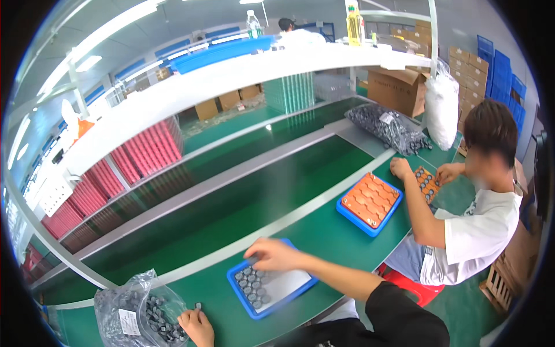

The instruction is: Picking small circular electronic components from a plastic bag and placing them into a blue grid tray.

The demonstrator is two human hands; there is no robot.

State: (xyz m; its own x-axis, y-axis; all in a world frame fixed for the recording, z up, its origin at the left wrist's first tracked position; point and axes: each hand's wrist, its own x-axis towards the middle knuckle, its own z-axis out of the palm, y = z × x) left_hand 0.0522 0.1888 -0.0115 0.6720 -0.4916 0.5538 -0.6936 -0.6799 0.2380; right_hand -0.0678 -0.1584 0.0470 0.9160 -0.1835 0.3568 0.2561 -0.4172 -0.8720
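The left hand [198,325] is laid on the green bench [329,237], fingers loosely curled, beside a clear bag of small dark parts [139,312]. The right hand [272,254] is spread wide over the blue tray [272,286], half filled with such parts. Beyond it, an orange tray [371,199] is handled by a seated co-worker [480,214]. Farther off, a dark conveyor belt [231,202] and red racks [115,173] are seen.
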